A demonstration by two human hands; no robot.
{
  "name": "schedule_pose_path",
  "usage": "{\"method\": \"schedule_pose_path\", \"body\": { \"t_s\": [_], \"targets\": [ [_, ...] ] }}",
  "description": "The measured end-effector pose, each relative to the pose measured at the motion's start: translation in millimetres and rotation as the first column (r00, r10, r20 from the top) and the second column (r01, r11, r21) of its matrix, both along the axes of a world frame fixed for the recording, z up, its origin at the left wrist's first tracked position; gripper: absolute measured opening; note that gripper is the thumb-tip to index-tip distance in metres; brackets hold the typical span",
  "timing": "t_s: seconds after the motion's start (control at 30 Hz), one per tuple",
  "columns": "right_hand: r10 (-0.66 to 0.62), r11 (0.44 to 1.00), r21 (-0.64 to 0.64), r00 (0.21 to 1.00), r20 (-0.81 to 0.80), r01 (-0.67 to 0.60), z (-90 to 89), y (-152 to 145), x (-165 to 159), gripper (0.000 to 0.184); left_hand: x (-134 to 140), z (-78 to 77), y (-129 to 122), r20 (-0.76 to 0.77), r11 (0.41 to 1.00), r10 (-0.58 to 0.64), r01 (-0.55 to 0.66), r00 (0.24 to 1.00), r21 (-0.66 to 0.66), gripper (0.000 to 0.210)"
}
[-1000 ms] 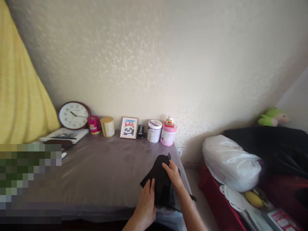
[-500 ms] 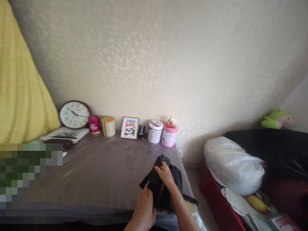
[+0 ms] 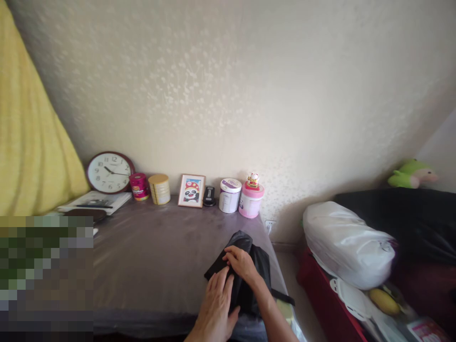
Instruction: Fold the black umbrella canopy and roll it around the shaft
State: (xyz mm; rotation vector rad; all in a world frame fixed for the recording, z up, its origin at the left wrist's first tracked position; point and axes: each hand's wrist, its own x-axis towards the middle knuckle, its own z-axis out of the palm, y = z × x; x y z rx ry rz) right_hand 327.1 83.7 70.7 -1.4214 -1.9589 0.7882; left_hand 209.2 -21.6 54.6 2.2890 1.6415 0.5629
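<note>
A black folded piece of fabric (image 3: pixel 261 259) with loose pleats lies near the right front corner of the table, and a narrow black strap (image 3: pixel 283 297) sticks out from its right side. My left hand (image 3: pixel 217 304) rests on its left part, fingers stretched forward and thumb apart. Just beyond those fingertips, my right hand (image 3: pixel 240 263) reaches over the fabric with its fingers bent together and pressed on a fold. The two hands' fingers nearly meet. What lies under the right fingers is hidden.
Along the wall stand a clock (image 3: pixel 110 172), tins, a panda picture frame (image 3: pixel 191 191) and a pink canister (image 3: pixel 251 202) topped by a figurine. Right of the table's edge, a white plastic bag (image 3: pixel 347 244) sits on a red box (image 3: pixel 322 297). A yellow curtain (image 3: pixel 35 123) hangs left.
My right hand has come down and towards me, its fingers closing together on the fabric. My left hand has slid slightly forward, its fingers spreading out, close to the right one.
</note>
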Motion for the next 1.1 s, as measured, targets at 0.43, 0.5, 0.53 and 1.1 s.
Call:
{"method": "schedule_pose_path", "body": {
  "t_s": [0.43,0.5,0.53,1.1],
  "targets": [
    [0.116,0.858,0.467,0.967,0.228,-0.213,-9.2,-5.6,22.3,0.023,11.5,-8.4,8.9,-0.085,0.971,-0.009,-0.011,0.996,-0.240,0.095],
    [0.077,0.862,0.470,0.966,0.246,-0.188,-15.1,9.5,25.5,0.024,11.6,-7.2,9.9,-0.092,0.967,-0.017,-0.007,0.996,-0.255,0.096],
    [0.056,0.868,0.466,0.967,0.250,-0.171,-17.5,18.0,26.5,0.025,11.7,-7.0,10.5,-0.096,0.965,-0.017,-0.008,0.995,-0.261,0.096],
    [0.091,0.837,0.516,0.976,0.197,-0.182,-22.8,-1.5,31.7,0.028,9.5,-6.6,11.7,-0.107,0.958,0.003,-0.034,0.994,-0.286,0.096]
  ]
}}
